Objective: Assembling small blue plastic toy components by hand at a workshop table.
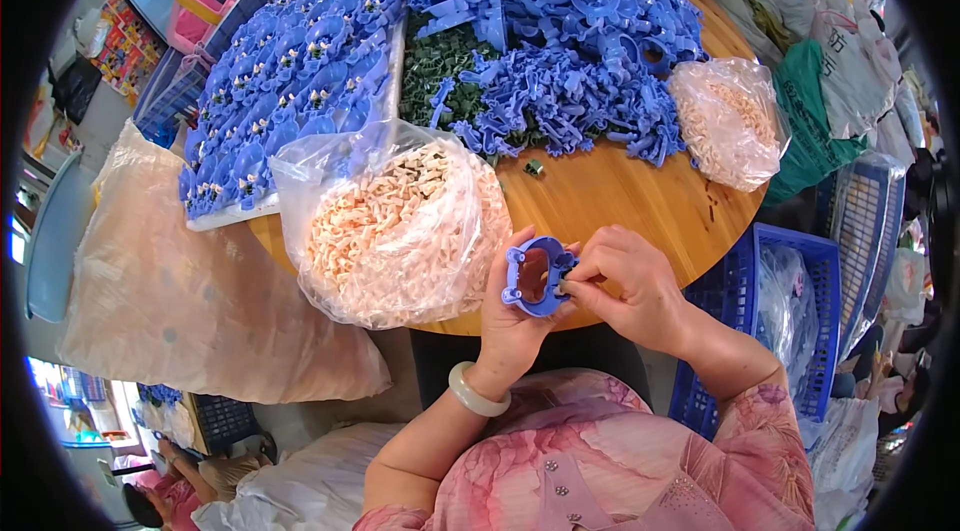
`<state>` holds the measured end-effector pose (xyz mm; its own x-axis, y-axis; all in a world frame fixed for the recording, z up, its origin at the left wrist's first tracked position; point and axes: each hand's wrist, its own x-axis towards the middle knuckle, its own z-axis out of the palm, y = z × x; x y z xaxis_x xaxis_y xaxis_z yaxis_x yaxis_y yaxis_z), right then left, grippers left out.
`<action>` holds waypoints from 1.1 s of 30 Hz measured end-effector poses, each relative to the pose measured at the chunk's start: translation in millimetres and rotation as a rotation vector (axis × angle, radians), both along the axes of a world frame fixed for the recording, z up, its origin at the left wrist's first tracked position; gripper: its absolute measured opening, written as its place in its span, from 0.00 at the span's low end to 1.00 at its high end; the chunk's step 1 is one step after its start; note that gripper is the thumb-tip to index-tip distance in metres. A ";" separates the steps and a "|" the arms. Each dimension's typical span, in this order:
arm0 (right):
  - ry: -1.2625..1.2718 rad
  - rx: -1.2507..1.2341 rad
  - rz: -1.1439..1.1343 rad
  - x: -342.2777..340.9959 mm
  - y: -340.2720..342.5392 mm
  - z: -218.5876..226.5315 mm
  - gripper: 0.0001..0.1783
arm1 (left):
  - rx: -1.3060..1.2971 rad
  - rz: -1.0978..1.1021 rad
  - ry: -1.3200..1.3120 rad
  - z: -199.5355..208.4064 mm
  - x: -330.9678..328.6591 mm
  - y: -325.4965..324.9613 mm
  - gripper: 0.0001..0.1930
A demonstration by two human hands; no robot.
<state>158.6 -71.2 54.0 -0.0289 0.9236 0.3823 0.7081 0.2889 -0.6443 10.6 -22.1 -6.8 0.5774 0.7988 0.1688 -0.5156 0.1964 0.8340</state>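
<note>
Centre of the frame, the left hand point(508, 323) is grasping a blue ring point(514, 278) by its outer side, probably leaving the opposite edge free for fingers. And there the right hand point(635, 286) is pinching, fingertips closed at the ring's right side; whether a small piece is sitting between them, I cannot tell. Left of centre, a clear bag point(400, 241) is gaping at the table point(640, 206) edge, likely for easy reach, its crinkled film bulging with stubby cream bits. Upper left, a white-edged tray point(230, 218) is carrying rows of rounded blue pieces; upper centre, glossy, knobbly blue parts point(570, 11) are piling beside dark green bits point(440, 66) on smooth, grained wood.
</note>
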 end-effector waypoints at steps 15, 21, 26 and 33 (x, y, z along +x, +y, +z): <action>-0.055 0.110 0.075 3.7 -0.7 -2.3 0.08 | -0.134 0.002 -0.006 1.0 -1.5 -3.4 0.45; -0.019 0.062 0.083 2.6 0.4 -3.2 0.08 | 0.039 0.009 0.039 -1.2 -3.6 -1.5 0.41; 0.054 -0.026 0.054 0.9 -2.4 -2.3 0.07 | 0.036 0.013 0.032 0.4 -2.4 -2.9 0.41; 0.205 -0.081 0.037 9.2 -1.0 5.9 0.06 | -0.054 -0.037 -0.001 -7.4 -5.3 6.1 0.44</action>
<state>167.8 -72.2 59.9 0.0076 0.9513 0.3081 0.5495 0.2535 -0.7961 5.3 -16.0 -14.2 0.6065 0.7850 0.1262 -0.5077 0.2603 0.8212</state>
